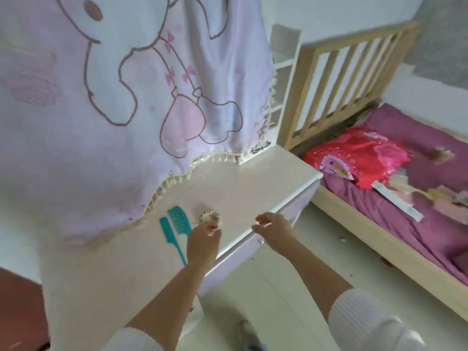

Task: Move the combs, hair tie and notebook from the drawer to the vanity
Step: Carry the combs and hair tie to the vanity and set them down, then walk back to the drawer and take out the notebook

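Bedroom scene: cream tabletop (240, 178) of the vanity runs diagonally, a pale pink cloth (114, 97) w/ a cartoon bunny print hanging over its back part, tasselled hem lying on the surface. Wooden bed (354, 72) w/ slatted headboard sits to the right, purple sheet (405, 224), red-pink pillow (359, 155) near the headboard, some papers/cloth bits further down the bed, too blurred to ID.

Task items on tabletop, near front edge:
- two teal combs (174, 229) side by side, close together. One is a thin tail comb, handle pointing toward the front edge and passing under the left wrist. Other is wider-toothed, just right of it.
- hair tie (209, 218), pale patterned ring, lying flat just right of the wide comb.
- notebook: not visible anywhere. Drawer front under the tabletop edge looks closed, can't see inside.

Left hand (202, 244): over the tabletop, fingertips (212, 227) at the near rim of the hair tie. Grip narrow, thumb and fingers pinched close; can't tell if it's actually holding the tie or just touching it.

Right hand (272, 225): at the tabletop's front edge, right of the hair tie, apart from it. Grip loose, fingers curled partway, nothing in it. Can't tell if it's touching the edge or just above.

Both forearms bare, white ribbed sleeves (359, 323) pushed up. White floor (291, 287) below, few small specks on it.
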Motion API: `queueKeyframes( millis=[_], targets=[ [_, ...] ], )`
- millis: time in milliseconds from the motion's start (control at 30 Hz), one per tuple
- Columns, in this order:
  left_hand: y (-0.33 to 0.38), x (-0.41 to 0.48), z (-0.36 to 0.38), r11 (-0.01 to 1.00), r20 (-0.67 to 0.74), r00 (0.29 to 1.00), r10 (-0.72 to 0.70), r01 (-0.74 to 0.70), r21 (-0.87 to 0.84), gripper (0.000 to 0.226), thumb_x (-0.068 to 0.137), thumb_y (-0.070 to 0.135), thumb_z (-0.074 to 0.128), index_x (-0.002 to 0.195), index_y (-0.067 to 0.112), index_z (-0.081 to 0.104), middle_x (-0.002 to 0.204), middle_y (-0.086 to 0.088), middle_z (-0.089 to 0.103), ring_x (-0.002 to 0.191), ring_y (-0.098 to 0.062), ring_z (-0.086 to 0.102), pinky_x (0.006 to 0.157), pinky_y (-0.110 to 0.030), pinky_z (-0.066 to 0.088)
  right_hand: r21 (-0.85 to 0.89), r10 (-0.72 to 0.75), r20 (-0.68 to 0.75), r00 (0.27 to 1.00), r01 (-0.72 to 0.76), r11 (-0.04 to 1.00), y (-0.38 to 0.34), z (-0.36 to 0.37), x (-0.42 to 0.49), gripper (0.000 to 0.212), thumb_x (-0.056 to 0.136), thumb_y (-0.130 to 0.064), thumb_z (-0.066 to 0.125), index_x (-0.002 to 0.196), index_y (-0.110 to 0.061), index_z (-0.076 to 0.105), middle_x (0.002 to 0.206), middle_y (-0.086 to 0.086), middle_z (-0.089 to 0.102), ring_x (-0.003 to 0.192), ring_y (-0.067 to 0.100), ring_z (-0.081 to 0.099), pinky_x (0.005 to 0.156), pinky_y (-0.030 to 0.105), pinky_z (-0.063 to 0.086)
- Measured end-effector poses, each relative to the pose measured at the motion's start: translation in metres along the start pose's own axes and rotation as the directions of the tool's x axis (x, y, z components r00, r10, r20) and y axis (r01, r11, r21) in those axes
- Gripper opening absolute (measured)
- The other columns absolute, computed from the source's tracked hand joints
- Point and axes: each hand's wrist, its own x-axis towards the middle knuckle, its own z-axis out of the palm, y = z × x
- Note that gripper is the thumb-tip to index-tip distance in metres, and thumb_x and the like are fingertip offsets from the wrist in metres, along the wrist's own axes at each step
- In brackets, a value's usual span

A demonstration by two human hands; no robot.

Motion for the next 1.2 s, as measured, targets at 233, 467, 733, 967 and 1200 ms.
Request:
queueKeyframes(
  millis=[233, 467, 733, 967, 1200],
  targets=[
    [0.079, -0.14, 0.059, 0.899, 0.313, 0.848, 0.428, -0.436, -0.046, 0.021, 0.082, 0.013, 0.058, 0.1, 0.008, 0.069, 0.106, -0.009, 0.07, 0.099, -0.027, 0.062, 0.078, -0.026, 0.041, 0.046, 0.14, -0.353, 0.925, -0.133, 0.99, 0.079, -0.089, -0.181, 0.032, 0.081, -0.024, 0.065, 0.111, -0.012, 0.067, 0.107, 0.004, 0.068, 0.095, 0.019, 0.06, 0.075, 0.022, 0.038],
    [0.141, -0.359, 0.147, 0.648, 0.555, 0.463, 0.691, -0.737, -0.192, 0.016, 0.083, 0.017, 0.056, 0.095, 0.014, 0.067, 0.1, -0.006, 0.067, 0.089, -0.024, 0.063, 0.068, -0.025, 0.04, 0.134, 0.321, -0.646, 0.693, -0.311, 0.941, 0.202, -0.174, -0.4, 0.039, 0.081, -0.028, 0.062, 0.117, -0.013, 0.064, 0.117, 0.004, 0.066, 0.102, 0.019, 0.059, 0.077, 0.021, 0.036],
    [0.165, -0.696, 0.232, 0.367, 0.631, 0.049, 0.775, -0.847, -0.385, 0.019, 0.082, 0.02, 0.057, 0.098, 0.014, 0.066, 0.108, -0.011, 0.062, 0.099, -0.031, 0.059, 0.08, -0.036, 0.048, 0.28, 0.493, -0.806, 0.329, -0.522, 0.806, 0.356, -0.229, -0.739, 0.04, 0.083, -0.031, 0.061, 0.119, -0.014, 0.06, 0.121, 0.005, 0.061, 0.107, 0.022, 0.058, 0.082, 0.026, 0.042],
    [0.134, -0.998, 0.279, 0.215, 0.691, -0.307, 0.654, -0.801, -0.559, 0.024, 0.085, 0.024, 0.052, 0.104, 0.015, 0.065, 0.118, -0.011, 0.059, 0.105, -0.03, 0.057, 0.083, -0.033, 0.045, 0.448, 0.603, -0.797, 0.007, -0.664, 0.599, 0.455, -0.248, -1.007, 0.041, 0.084, -0.033, 0.059, 0.12, -0.013, 0.059, 0.122, 0.009, 0.057, 0.119, 0.026, 0.048, 0.096, 0.036, 0.042],
    [0.133, -1.249, 0.332, 0.079, 0.612, -0.575, 0.543, -0.69, -0.719, 0.027, 0.086, 0.028, 0.048, 0.107, 0.018, 0.062, 0.118, -0.006, 0.057, 0.107, -0.025, 0.053, 0.078, -0.031, 0.043, 0.613, 0.654, -0.716, -0.245, -0.668, 0.421, 0.553, -0.274, -1.197, 0.048, 0.084, -0.034, 0.058, 0.126, -0.012, 0.053, 0.124, 0.009, 0.052, 0.12, 0.026, 0.044, 0.097, 0.034, 0.04]
  ],
)
